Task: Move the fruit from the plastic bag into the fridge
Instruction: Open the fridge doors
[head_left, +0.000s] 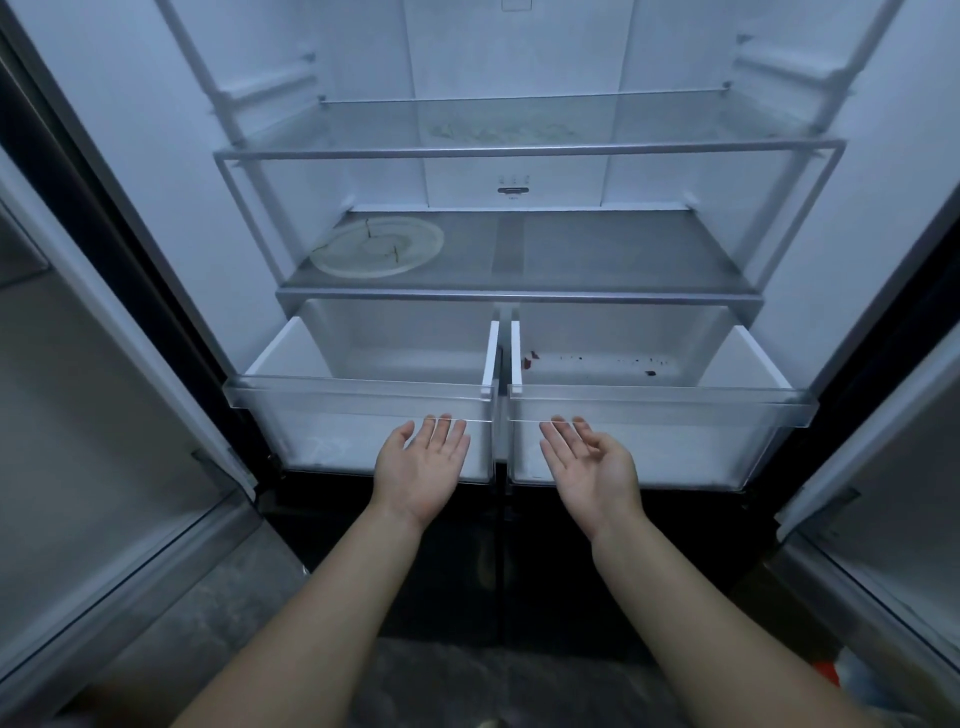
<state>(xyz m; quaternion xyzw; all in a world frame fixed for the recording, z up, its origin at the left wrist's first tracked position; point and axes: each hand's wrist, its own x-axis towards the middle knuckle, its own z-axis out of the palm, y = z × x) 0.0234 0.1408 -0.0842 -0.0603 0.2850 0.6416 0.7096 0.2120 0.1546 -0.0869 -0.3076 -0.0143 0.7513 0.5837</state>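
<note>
The fridge stands open in front of me with both doors swung wide. Two clear crisper drawers are pulled out side by side: the left drawer (358, 400) and the right drawer (660, 408). My left hand (423, 467) is palm up with straight fingers, its fingertips at the lower front of the left drawer. My right hand (589, 465) is palm up too, fingertips at the front of the right drawer. Neither hand holds anything. A bit of a plastic bag (852, 680) with something red-orange shows at the bottom right corner; no fruit is plainly visible.
A white round plate (376, 252) lies on the left of the lower glass shelf (597, 260). The upper glass shelf (519, 130) has faint stains. Small dark red specks lie in the right drawer. The open doors (104, 415) flank me closely on both sides.
</note>
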